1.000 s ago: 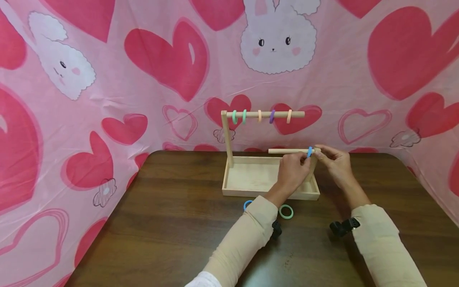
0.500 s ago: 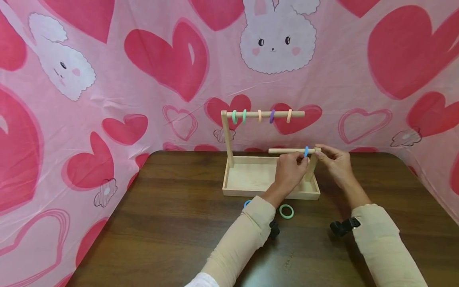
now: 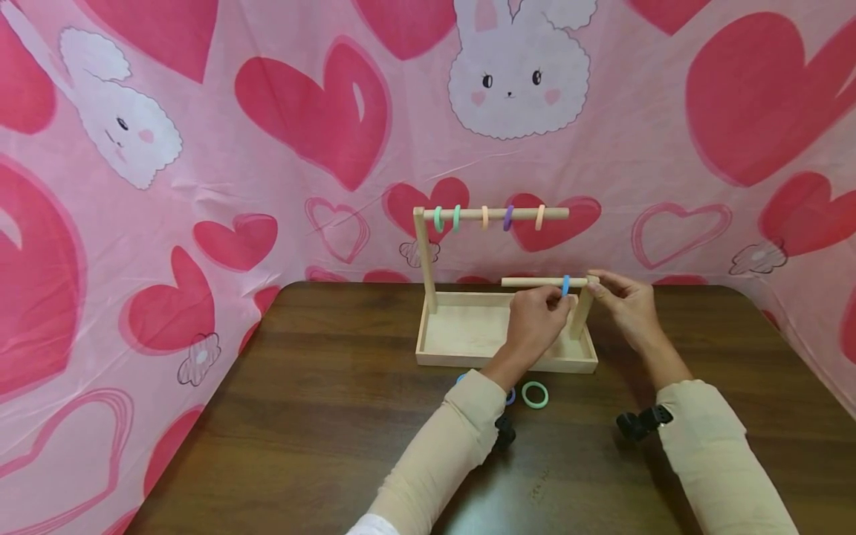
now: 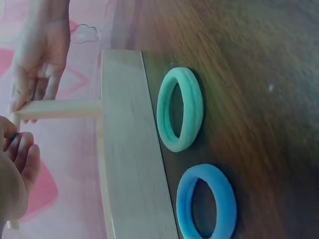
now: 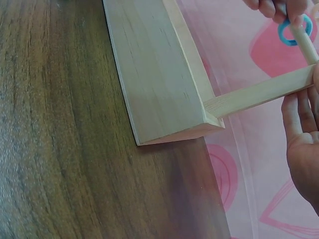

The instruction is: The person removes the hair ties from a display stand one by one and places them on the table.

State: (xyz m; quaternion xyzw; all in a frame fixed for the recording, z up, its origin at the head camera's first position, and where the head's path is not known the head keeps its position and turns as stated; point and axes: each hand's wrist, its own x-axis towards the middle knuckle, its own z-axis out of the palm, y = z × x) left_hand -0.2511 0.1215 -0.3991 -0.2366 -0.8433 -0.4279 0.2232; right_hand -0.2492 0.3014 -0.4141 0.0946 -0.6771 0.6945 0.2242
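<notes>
A wooden stand has two horizontal rods on upright posts over a shallow tray. My left hand pinches a blue hair tie, which encircles the lower rod near its post end. In the right wrist view the same blue hair tie hangs round the rod at the left fingertips. My right hand grips the top of the short right post, thumb in front and fingers behind. On the upper rod hang several hair ties: mint green, peach and purple.
On the brown table, before the tray, lie a green hair tie and a blue one; a bluish-purple one is partly hidden by the left forearm. A pink cloth with hearts and rabbits hangs behind.
The left hand has slid the blue hair tie leftward along the lower rod, a little away from the post. The right hand has stayed on the post.
</notes>
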